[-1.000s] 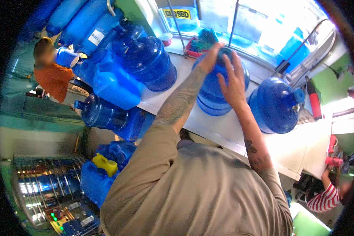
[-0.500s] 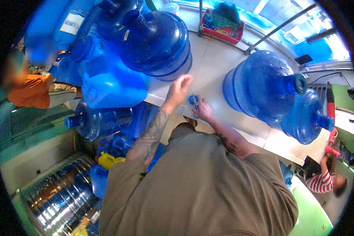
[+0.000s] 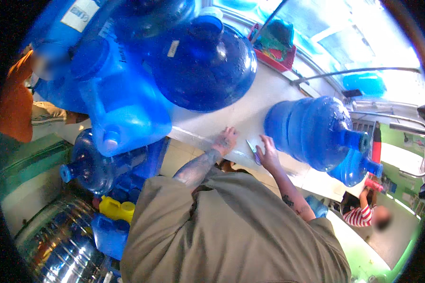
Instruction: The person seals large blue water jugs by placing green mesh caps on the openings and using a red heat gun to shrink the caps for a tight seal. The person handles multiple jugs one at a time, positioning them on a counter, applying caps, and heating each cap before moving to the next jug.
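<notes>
My left hand (image 3: 225,140) rests on the white counter (image 3: 193,124) near its front edge, fingers curled down; whatever may lie under them is hidden. To its right, my right hand (image 3: 268,152) has its fingers stretched apart. Beside its thumb lies a small pointed tool with a pale blade (image 3: 250,146); I cannot tell whether it is a knife or scissors. A large dark blue water jug (image 3: 205,66) stands beyond my left hand. Another blue water jug (image 3: 307,129) lies on its side, right of my right hand.
Blue jerrycans (image 3: 137,118) crowd the left, with a jug (image 3: 92,158) below them. A red basket (image 3: 276,60) stands at the back. Another jug (image 3: 356,169) lies at the right, near a person in a striped shirt (image 3: 359,217). A person in orange (image 3: 16,104) is far left.
My left hand has come down from the air onto the counter. My right hand has opened its fingers beside the tool. The small round blue item is no longer visible. The view has shifted.
</notes>
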The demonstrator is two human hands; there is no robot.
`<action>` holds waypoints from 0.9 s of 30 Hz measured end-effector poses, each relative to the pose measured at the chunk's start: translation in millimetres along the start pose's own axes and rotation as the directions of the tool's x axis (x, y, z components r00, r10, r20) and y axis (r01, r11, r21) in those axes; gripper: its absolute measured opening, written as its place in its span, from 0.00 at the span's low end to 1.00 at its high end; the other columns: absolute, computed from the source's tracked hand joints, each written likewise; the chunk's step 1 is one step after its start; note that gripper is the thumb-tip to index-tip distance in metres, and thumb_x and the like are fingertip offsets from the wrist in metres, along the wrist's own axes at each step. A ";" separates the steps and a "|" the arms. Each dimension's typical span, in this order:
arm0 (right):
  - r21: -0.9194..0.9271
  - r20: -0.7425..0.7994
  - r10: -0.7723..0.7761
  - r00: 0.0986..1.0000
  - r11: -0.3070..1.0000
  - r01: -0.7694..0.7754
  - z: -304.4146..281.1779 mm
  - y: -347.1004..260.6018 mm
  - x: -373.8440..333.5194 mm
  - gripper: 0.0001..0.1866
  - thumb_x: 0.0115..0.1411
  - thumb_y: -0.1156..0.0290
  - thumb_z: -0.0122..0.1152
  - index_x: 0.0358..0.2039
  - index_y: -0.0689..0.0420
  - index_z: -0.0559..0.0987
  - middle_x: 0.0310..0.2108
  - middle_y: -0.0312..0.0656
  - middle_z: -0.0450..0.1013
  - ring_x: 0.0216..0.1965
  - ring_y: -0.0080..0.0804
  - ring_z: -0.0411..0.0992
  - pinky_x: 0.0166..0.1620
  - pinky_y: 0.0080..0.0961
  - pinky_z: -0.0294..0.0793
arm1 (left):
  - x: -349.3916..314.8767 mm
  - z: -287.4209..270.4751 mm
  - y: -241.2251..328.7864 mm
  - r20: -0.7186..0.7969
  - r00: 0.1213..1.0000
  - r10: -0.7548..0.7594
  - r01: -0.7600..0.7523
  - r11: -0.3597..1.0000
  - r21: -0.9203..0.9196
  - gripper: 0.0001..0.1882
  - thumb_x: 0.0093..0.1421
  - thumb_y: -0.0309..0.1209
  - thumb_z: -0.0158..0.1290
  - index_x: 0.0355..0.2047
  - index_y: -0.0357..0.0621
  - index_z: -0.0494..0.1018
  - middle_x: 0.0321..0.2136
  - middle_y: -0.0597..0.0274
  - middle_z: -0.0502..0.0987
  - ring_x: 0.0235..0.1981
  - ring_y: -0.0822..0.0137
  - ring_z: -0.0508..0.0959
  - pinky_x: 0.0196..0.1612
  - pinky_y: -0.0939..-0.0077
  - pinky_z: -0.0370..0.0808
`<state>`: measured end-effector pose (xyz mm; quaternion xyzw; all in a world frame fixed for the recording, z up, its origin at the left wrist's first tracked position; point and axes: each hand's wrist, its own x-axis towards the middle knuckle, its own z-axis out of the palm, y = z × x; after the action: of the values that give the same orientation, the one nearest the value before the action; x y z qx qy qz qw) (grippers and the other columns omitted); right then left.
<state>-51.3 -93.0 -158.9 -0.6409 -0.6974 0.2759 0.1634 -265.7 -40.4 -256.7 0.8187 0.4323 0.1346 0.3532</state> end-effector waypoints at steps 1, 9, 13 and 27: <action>0.074 -0.144 -0.068 0.987 0.994 0.079 -13.8 -19.2 17.1 0.27 0.60 0.77 0.60 0.59 0.60 0.67 0.52 0.54 0.69 0.52 0.53 0.71 0.51 0.41 0.73 | 0.4 -29.5 21.1 0.003 0.999 -0.032 0.032 0.985 -0.170 0.19 0.58 0.33 0.57 0.49 0.44 0.73 0.55 0.48 0.69 0.55 0.47 0.70 0.56 0.49 0.70; 0.162 -0.644 -0.402 0.651 0.760 0.630 -144.5 -215.1 141.2 0.26 0.59 0.75 0.64 0.58 0.59 0.70 0.59 0.51 0.69 0.58 0.46 0.69 0.58 0.38 0.71 | 33.2 -332.6 124.2 -0.969 0.170 0.179 -0.524 0.849 0.066 0.18 0.63 0.31 0.58 0.51 0.41 0.72 0.54 0.51 0.72 0.57 0.54 0.71 0.60 0.62 0.68; 0.019 -0.492 -0.635 0.595 0.676 0.737 -136.0 -270.4 205.2 0.31 0.56 0.69 0.66 0.60 0.59 0.68 0.63 0.51 0.64 0.64 0.52 0.62 0.66 0.42 0.63 | 58.7 -373.8 94.6 -0.866 0.484 -0.124 -0.307 0.903 -0.301 0.12 0.67 0.31 0.51 0.46 0.38 0.74 0.49 0.53 0.75 0.54 0.59 0.73 0.59 0.68 0.67; -0.056 -0.656 -0.628 0.418 0.593 0.803 -85.5 -252.2 245.2 0.26 0.57 0.67 0.66 0.56 0.53 0.72 0.63 0.42 0.66 0.62 0.44 0.66 0.61 0.41 0.67 | 69.2 -359.2 82.5 -0.803 0.570 -0.173 -0.464 0.739 -0.488 0.16 0.71 0.34 0.44 0.53 0.37 0.69 0.52 0.56 0.71 0.54 0.63 0.70 0.59 0.68 0.65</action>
<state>-235.0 156.7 28.1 -0.3003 -0.7656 0.0445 0.5672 -363.2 150.0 51.3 0.5200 0.3924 0.6650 0.3652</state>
